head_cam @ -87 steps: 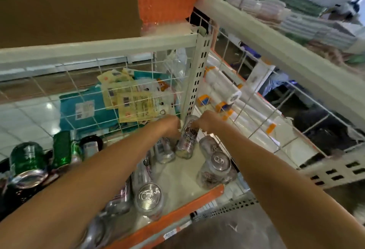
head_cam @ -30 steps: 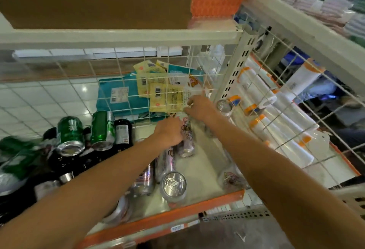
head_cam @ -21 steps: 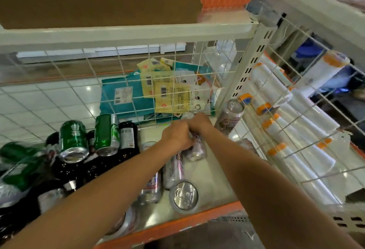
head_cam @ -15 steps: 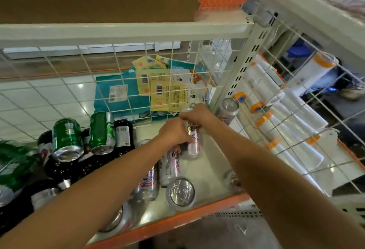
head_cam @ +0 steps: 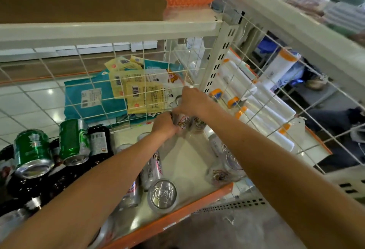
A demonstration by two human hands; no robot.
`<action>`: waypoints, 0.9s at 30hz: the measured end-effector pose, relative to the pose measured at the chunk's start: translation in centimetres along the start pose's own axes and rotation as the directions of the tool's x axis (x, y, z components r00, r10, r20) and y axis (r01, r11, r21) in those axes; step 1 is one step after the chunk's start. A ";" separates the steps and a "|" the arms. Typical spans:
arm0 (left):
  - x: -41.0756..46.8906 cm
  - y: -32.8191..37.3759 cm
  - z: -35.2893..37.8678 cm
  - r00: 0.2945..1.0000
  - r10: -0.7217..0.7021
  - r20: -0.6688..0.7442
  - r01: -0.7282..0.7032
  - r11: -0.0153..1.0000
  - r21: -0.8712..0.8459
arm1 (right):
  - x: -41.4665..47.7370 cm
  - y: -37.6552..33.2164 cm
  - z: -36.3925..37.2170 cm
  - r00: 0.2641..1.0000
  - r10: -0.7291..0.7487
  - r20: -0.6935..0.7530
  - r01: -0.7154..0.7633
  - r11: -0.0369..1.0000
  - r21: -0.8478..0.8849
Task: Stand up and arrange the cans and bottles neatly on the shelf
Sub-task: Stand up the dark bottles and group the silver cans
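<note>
One silver can (head_cam: 183, 122), mostly hidden, gripped by left hand (head_cam: 164, 125) and right hand (head_cam: 192, 101).

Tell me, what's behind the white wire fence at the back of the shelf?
Yellow packets with barcodes lie on a teal bag, with shiny floor tiles to the left. The right hand hides the packets' lower right corner.

— Where are our arms?
— Both stretched forward, bare, converging ahead of us.
— And our left grip (head_cam: 164, 125)?
— Fingers curled round the side of a can (head_cam: 182, 122).
— Our right grip (head_cam: 190, 101)?
— Just above, knuckles up, fingers curled down over that can's top.
</note>
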State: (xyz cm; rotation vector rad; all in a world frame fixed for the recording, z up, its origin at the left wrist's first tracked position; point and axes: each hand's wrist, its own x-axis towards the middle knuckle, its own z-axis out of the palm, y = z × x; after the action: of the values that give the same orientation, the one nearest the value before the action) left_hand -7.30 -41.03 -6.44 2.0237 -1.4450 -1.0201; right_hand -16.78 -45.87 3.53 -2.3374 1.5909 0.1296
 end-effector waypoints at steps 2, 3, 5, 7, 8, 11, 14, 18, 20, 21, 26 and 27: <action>0.4 0.2 0.1 1.000 0.001 -0.014 -0.001 1.000 -0.004 | 0.1 0.0 0.2 1.000 -0.002 -0.027 0.000 0.999 -0.054; 0.7 0.2 0.2 1.000 0.006 -0.021 -0.006 1.000 -0.007 | 0.1 0.0 0.2 0.999 0.006 -0.041 -0.009 0.997 -0.078; 1.0 0.1 0.4 0.999 0.016 -0.029 -0.017 1.000 -0.011 | 0.2 -0.1 0.1 0.998 0.010 -0.063 -0.019 0.989 -0.146; 1.1 0.0 0.4 1.000 0.017 -0.024 -0.018 1.000 -0.015 | 0.2 -0.2 0.1 0.995 -0.005 -0.098 -0.018 0.970 -0.242; 1.1 -0.1 0.3 1.000 0.022 -0.015 -0.022 1.000 -0.010 | 0.1 -0.3 0.1 0.992 -0.017 -0.122 -0.018 0.960 -0.280; 0.8 -0.1 -0.5 0.999 0.044 -0.031 -0.044 0.999 0.018 | -0.3 -0.7 0.4 0.983 -0.031 -0.181 -0.032 0.942 -0.334; -0.3 -0.4 -2.2 0.994 0.053 -0.098 -0.043 0.994 0.103 | -1.0 -1.2 0.5 0.946 -0.130 -0.296 0.009 0.926 -0.377; -2.4 -2.1 -4.8 0.988 0.000 -0.156 0.028 0.983 0.180 | -2.3 -2.0 1.4 0.947 -0.151 -0.284 0.093 0.974 -0.208; -3.9 -3.1 -5.6 0.991 -0.028 -0.135 0.060 0.968 0.245 | -2.4 -2.4 1.9 0.938 -0.158 -0.308 0.106 0.978 -0.180; -4.7 -3.6 -5.8 0.992 -0.042 -0.120 0.073 0.960 0.271 | -2.5 -2.6 2.1 0.923 -0.180 -0.340 0.119 0.974 -0.191; -8.0 -5.1 -5.9 0.990 -0.110 -0.092 0.133 0.944 0.301 | -2.6 -3.5 2.8 0.926 -0.224 -0.305 0.087 0.910 -0.405; -8.4 -5.1 -5.8 0.988 -0.133 -0.078 0.149 0.948 0.282 | -2.5 -3.5 3.1 0.905 -0.264 -0.332 0.107 0.899 -0.424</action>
State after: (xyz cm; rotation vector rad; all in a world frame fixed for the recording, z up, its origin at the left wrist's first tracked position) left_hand -1.16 -31.72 -3.91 2.3719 -1.5082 -0.8368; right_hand -14.18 -41.49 1.91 -2.9757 1.6092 -0.0624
